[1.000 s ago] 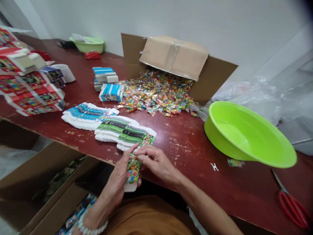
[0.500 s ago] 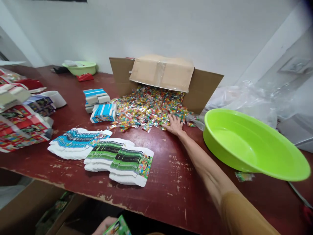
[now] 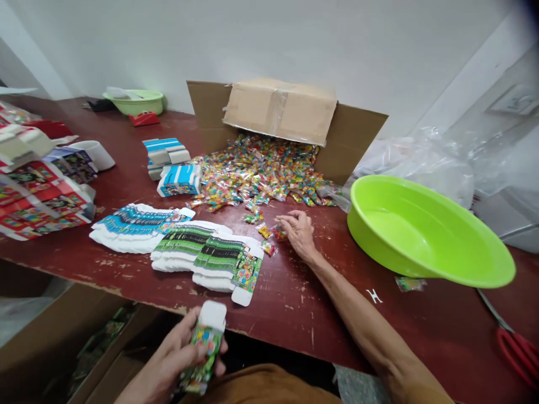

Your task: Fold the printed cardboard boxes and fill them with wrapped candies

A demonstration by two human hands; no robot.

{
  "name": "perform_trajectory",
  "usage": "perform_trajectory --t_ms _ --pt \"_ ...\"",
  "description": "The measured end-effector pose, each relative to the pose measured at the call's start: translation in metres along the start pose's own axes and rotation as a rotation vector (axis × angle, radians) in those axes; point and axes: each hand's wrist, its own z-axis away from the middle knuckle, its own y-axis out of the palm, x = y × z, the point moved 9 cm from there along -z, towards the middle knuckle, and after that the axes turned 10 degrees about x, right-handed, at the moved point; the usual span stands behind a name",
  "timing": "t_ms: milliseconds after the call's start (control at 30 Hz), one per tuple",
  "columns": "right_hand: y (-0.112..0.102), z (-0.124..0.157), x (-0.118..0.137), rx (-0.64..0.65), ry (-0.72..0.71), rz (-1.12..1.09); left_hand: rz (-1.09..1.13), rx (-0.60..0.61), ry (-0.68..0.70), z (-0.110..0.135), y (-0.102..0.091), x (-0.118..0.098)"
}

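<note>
My left hand [image 3: 185, 350], low in the view at the table's near edge, is closed around a small green printed carton [image 3: 204, 350]. The carton's white end flap [image 3: 213, 315] stands up at the top. Over the table, my right hand [image 3: 298, 234] has its fingers bent and apart, with fingertips at a small clear packet of coloured candy [image 3: 279, 232]. A few more candy packets [image 3: 264, 231] lie just left of those fingers. Behind them, a large heap of candy packets [image 3: 261, 174] spills from a tipped cardboard box [image 3: 280, 112].
Fanned flat green cartons [image 3: 219, 255] and blue cartons [image 3: 135, 224] lie at left-centre. A lime-green basin [image 3: 421, 241] stands right, with red-handled scissors [image 3: 516, 353] nearby. Red printed cartons [image 3: 42, 196] are stacked far left. An open cardboard box [image 3: 46, 336] sits below the table edge.
My right hand has drawn back from the heap towards me, and a few candy packets now lie apart from it. My left hand has risen further into view with the carton.
</note>
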Motion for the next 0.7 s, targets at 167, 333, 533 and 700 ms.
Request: perform_trajectory --t_ms 167,333,533,700 --pt "-0.02 -0.003 0.003 -0.069 -0.08 -0.09 0.021 -0.073 0.258 -0.02 0.037 -0.048" --pt "-0.021 0.016 0.014 0.025 -0.171 -0.024 0.049 -0.062 0.293 -0.026 0.045 -0.047" --pt "0.01 0.072 0.041 0.23 -0.165 0.223 0.079 -0.148 0.303 -0.023 0.04 -0.043" --pt "0.025 0.114 0.054 0.282 -0.12 0.35 0.045 -0.172 0.383 -0.024 0.042 -0.049"
